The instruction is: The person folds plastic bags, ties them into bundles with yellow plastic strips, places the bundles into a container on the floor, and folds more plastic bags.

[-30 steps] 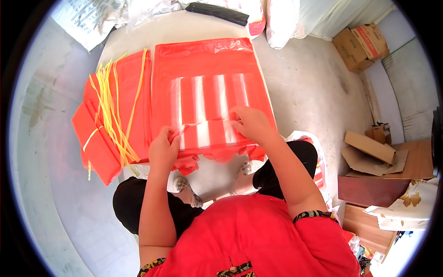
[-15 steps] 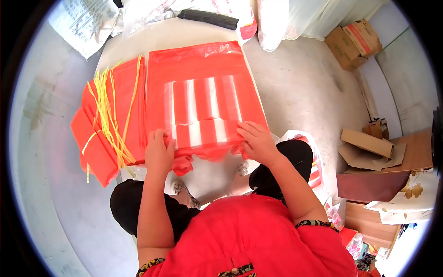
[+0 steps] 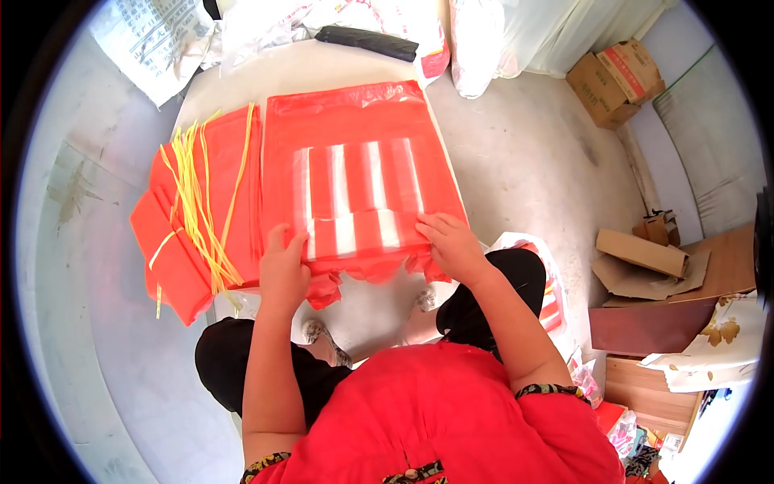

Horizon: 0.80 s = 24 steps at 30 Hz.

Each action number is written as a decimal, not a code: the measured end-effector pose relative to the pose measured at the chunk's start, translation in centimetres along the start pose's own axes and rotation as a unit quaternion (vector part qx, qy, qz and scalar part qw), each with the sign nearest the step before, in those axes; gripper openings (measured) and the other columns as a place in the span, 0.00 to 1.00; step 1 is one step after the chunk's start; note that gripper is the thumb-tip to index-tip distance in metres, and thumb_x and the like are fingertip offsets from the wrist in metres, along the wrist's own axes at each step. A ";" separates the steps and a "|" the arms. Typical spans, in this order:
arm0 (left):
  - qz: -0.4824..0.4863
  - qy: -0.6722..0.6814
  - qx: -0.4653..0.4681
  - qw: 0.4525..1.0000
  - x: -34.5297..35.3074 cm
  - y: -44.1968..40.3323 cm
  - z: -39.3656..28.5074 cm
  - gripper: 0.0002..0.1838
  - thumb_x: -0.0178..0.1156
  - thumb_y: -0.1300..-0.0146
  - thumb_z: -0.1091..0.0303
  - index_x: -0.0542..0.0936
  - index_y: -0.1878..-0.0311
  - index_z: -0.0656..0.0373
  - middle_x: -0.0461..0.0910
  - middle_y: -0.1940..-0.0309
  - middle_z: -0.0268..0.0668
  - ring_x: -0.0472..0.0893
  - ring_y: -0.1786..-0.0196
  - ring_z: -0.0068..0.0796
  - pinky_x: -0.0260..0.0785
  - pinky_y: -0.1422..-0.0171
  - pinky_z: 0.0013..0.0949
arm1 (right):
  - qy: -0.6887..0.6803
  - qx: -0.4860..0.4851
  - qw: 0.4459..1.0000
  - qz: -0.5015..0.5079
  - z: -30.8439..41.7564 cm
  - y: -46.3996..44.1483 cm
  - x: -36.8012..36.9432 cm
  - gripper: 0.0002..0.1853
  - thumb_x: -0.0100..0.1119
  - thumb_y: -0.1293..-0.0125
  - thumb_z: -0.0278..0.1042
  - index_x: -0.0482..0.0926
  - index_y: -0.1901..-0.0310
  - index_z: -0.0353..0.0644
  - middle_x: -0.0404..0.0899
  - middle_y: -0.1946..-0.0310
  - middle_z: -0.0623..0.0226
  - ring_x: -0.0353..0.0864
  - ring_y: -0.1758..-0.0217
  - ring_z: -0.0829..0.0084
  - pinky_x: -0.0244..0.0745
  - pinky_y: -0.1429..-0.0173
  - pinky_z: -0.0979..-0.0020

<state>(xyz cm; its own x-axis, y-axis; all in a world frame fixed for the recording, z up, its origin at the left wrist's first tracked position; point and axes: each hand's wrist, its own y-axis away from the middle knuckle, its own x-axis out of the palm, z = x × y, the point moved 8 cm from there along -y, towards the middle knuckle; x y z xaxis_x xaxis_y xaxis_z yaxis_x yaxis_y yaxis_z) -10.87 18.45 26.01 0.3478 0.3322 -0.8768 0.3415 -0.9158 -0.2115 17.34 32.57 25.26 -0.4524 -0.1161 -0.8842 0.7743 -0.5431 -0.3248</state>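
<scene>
A red plastic bag with white stripes (image 3: 344, 232) lies flat on a stack of red plastic sheets or bags (image 3: 355, 121), its lower edge towards me. My left hand (image 3: 284, 266) is at the bag's lower left corner, thumb and forefinger apart, the fingertips touching the red plastic. At the lower right side, my right hand (image 3: 453, 246) has its fingers closed over the bag's edge; the thumb's hold is partly hidden. Ragged red plastic (image 3: 326, 289) hangs below the table edge between both hands. Left of the stack lie folded red bags (image 3: 173, 270) with yellow ties (image 3: 192, 181) on top.
A black rolled item (image 3: 367, 43) lies at the table's (image 3: 242, 85) far end beside white sacks (image 3: 266, 28). On the floor to the right are a cardboard box (image 3: 605, 85) and an opened carton (image 3: 645, 262). A bag with striped plastic (image 3: 552, 302) stands by my right knee.
The view has shifted slightly, so the table appears a little lower and further right. My left thumb and forefinger have spread a bit; the right hand stays at the bag's edge.
</scene>
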 end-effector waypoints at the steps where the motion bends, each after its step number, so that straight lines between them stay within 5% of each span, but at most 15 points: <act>1: -0.007 -0.002 0.010 1.000 0.1 0.0 -0.1 0.26 0.60 0.48 0.84 0.85 0.42 0.58 0.75 0.34 0.48 0.84 0.46 0.54 0.79 0.44 0.50 | 0.005 0.001 1.000 0.001 -0.1 0.1 0.2 0.26 0.59 0.41 0.16 0.82 0.39 0.40 0.81 0.33 0.62 0.78 0.32 0.53 0.77 0.30 0.58; 8: -0.084 -0.013 0.058 0.995 0.0 0.2 0.1 0.17 0.63 0.44 0.81 0.87 0.50 0.60 0.80 0.41 0.47 0.82 0.43 0.53 0.77 0.40 0.50 | -0.009 0.017 0.999 0.031 -1.5 0.0 0.6 0.23 0.58 0.38 0.17 0.84 0.41 0.41 0.80 0.32 0.61 0.79 0.33 0.53 0.78 0.32 0.56; 12: -0.087 0.059 0.037 0.994 -2.2 0.0 -0.3 0.10 0.64 0.40 0.80 0.86 0.55 0.63 0.82 0.45 0.46 0.81 0.45 0.49 0.75 0.38 0.46 | -0.090 0.105 0.987 0.082 -2.7 -1.0 -1.2 0.16 0.59 0.32 0.22 0.84 0.44 0.38 0.85 0.41 0.59 0.83 0.39 0.55 0.79 0.36 0.58; 15: -0.047 0.272 0.036 0.961 -1.3 -0.4 2.0 0.04 0.64 0.34 0.78 0.82 0.56 0.63 0.83 0.52 0.44 0.82 0.51 0.45 0.75 0.42 0.42 | -0.234 0.224 0.938 0.121 -3.4 -1.7 -3.4 0.09 0.61 0.28 0.27 0.84 0.49 0.37 0.87 0.52 0.63 0.84 0.46 0.67 0.79 0.43 0.66; 17: 0.009 0.426 -0.104 0.899 0.5 -0.4 4.0 0.04 0.63 0.30 0.74 0.79 0.56 0.62 0.83 0.57 0.43 0.83 0.56 0.43 0.75 0.47 0.40 | -0.385 0.339 0.844 0.156 -4.6 -1.6 -3.1 0.07 0.63 0.26 0.30 0.83 0.52 0.37 0.84 0.58 0.69 0.82 0.51 0.77 0.78 0.46 0.71; 18: 0.037 0.495 -0.174 0.851 1.6 -0.2 4.6 0.05 0.63 0.28 0.73 0.77 0.55 0.62 0.83 0.60 0.42 0.83 0.58 0.42 0.75 0.49 0.39 | -0.369 0.340 0.853 0.144 -5.4 -2.0 -2.9 0.07 0.63 0.26 0.30 0.83 0.51 0.38 0.82 0.58 0.71 0.80 0.52 0.79 0.77 0.47 0.73; 21: -0.005 0.282 -0.137 0.950 0.5 -1.7 3.4 0.08 0.60 0.24 0.67 0.75 0.52 0.61 0.82 0.65 0.43 0.82 0.63 0.44 0.74 0.55 0.39 | -0.354 0.337 0.869 0.076 -8.1 -2.2 -0.9 0.10 0.63 0.25 0.31 0.80 0.47 0.41 0.78 0.57 0.74 0.75 0.53 0.84 0.75 0.48 0.76; 24: -0.033 0.214 -0.152 0.964 0.7 -2.5 3.1 0.11 0.58 0.22 0.62 0.75 0.51 0.61 0.82 0.66 0.46 0.83 0.62 0.47 0.74 0.56 0.43 | -0.369 0.322 0.872 -0.004 -9.0 -2.7 0.1 0.15 0.63 0.25 0.31 0.75 0.40 0.42 0.78 0.56 0.74 0.75 0.53 0.81 0.75 0.47 0.74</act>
<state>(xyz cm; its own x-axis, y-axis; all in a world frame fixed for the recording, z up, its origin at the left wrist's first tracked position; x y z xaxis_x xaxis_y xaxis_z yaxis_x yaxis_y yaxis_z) -14.22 20.25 24.56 0.6226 0.5092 -0.5942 0.5927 -0.8027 -0.0668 19.15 41.48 23.02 -0.8018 -0.4853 -0.3487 0.4691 -0.8726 0.1358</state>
